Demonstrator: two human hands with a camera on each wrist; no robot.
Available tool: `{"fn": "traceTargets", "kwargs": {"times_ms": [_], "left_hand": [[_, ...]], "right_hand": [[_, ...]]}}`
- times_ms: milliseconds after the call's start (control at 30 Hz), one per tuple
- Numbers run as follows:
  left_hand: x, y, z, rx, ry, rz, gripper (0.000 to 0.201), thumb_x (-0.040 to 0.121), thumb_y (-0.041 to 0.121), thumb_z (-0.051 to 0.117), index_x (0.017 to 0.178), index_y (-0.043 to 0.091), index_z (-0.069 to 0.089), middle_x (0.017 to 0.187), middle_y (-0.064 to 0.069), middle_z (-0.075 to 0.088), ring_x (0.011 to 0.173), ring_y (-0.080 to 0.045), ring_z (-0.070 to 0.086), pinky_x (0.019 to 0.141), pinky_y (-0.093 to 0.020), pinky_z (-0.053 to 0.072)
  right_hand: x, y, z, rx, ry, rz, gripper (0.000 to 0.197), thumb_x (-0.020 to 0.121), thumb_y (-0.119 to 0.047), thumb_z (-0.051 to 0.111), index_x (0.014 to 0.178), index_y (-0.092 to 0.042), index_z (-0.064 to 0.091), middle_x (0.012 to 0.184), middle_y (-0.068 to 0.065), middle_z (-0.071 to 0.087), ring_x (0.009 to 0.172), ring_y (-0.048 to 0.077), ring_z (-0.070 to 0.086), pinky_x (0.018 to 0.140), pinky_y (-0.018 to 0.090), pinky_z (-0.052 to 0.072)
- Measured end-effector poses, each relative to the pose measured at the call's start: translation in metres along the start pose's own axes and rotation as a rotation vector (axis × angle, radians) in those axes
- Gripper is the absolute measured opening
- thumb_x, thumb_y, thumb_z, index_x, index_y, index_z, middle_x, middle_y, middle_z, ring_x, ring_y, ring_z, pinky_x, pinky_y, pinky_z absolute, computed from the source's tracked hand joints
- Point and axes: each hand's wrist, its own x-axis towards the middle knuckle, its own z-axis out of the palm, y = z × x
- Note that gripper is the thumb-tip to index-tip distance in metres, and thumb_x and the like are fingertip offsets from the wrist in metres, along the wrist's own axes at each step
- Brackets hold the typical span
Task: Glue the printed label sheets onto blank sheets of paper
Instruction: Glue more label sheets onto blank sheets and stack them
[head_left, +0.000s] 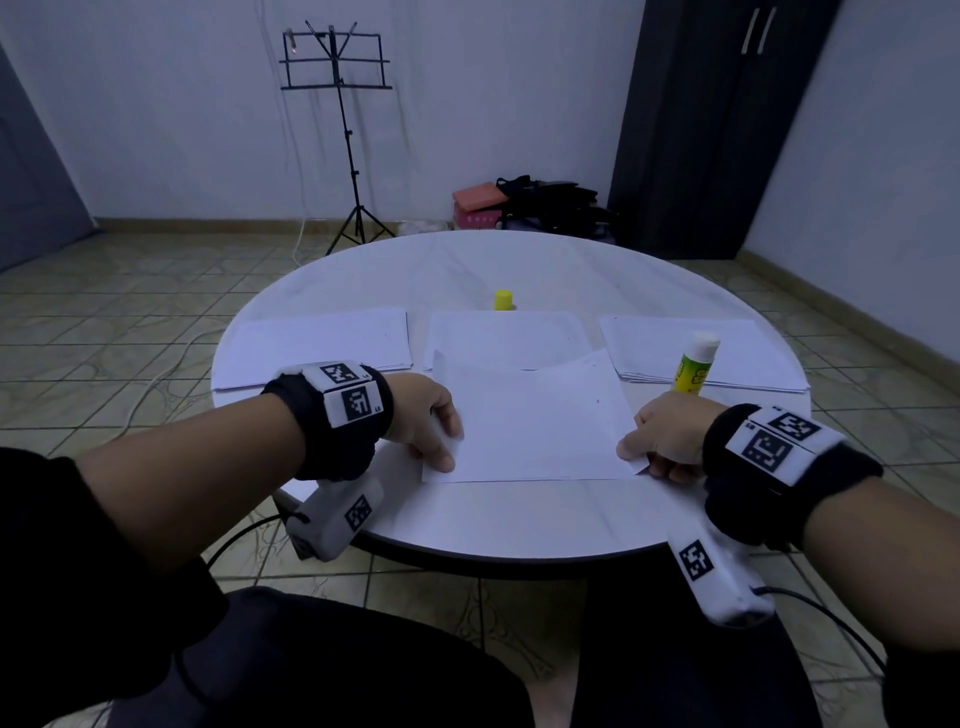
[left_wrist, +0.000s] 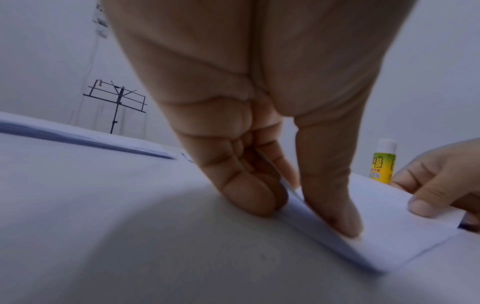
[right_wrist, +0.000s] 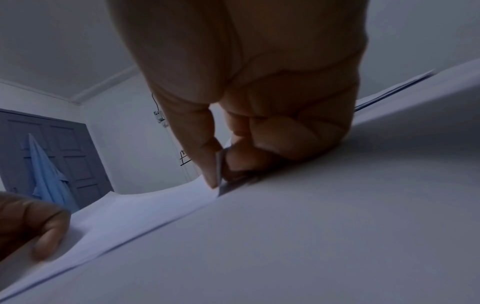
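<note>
A white sheet of paper (head_left: 530, 421) lies near the front of the round white table (head_left: 493, 525). My left hand (head_left: 441, 447) pinches its near left corner, thumb on top and fingers under the edge (left_wrist: 335, 209). My right hand (head_left: 644, 452) pinches the near right corner (right_wrist: 218, 174) between thumb and fingers. An uncapped glue stick (head_left: 696, 364) with a yellow-green label stands upright just beyond my right hand. Its yellow cap (head_left: 504, 300) stands farther back at the table's middle.
Three paper stacks lie across the table: left (head_left: 322, 345), middle (head_left: 506, 332), right (head_left: 701, 356). A music stand (head_left: 343, 130), bags (head_left: 540, 205) and a dark cabinet (head_left: 717, 119) stand beyond the table on the tiled floor.
</note>
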Motion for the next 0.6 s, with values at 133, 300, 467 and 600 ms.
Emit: {"fn": "traceTargets", "kwargs": {"times_ms": [133, 300, 467, 600], "left_hand": [[0.0016, 0.0000, 0.0011, 0.036, 0.005, -0.004, 0.034, 0.071, 0.029, 0.082, 0.091, 0.030, 0.055, 0.076, 0.005, 0.060, 0.062, -0.004, 0.053, 0.050, -0.012, 0.036], [0.0019, 0.0006, 0.0014, 0.039, -0.008, -0.013, 0.034, 0.071, 0.028, 0.082, 0.091, 0.030, 0.055, 0.072, 0.005, 0.060, 0.061, -0.005, 0.055, 0.054, -0.016, 0.036], [0.0006, 0.0024, 0.0010, 0.040, -0.008, -0.019, 0.034, 0.071, 0.028, 0.082, 0.093, 0.029, 0.056, 0.070, 0.005, 0.060, 0.060, -0.005, 0.054, 0.056, -0.017, 0.037], [0.0011, 0.0029, 0.0017, 0.057, -0.009, -0.039, 0.034, 0.072, 0.029, 0.082, 0.093, 0.028, 0.056, 0.067, 0.004, 0.060, 0.058, -0.006, 0.054, 0.057, -0.019, 0.038]], "right_hand": [[-0.0011, 0.0002, -0.0004, 0.012, 0.000, 0.003, 0.032, 0.087, -0.014, 0.063, 0.062, -0.008, 0.045, 0.054, 0.007, 0.055, 0.041, 0.018, 0.042, 0.043, 0.018, 0.031], [-0.0008, 0.0009, -0.0003, -0.002, -0.007, -0.005, 0.029, 0.088, -0.015, 0.062, 0.063, -0.009, 0.047, 0.058, 0.007, 0.057, 0.045, 0.018, 0.044, 0.045, 0.019, 0.033], [0.0015, 0.0019, 0.0006, 0.010, 0.000, -0.011, 0.028, 0.086, -0.011, 0.062, 0.063, -0.009, 0.047, 0.060, 0.008, 0.057, 0.046, 0.019, 0.044, 0.047, 0.020, 0.034], [0.0065, 0.0027, 0.0022, -0.010, -0.010, -0.021, 0.027, 0.082, -0.005, 0.062, 0.060, -0.009, 0.047, 0.070, 0.015, 0.059, 0.060, 0.026, 0.049, 0.056, 0.027, 0.037]]}}
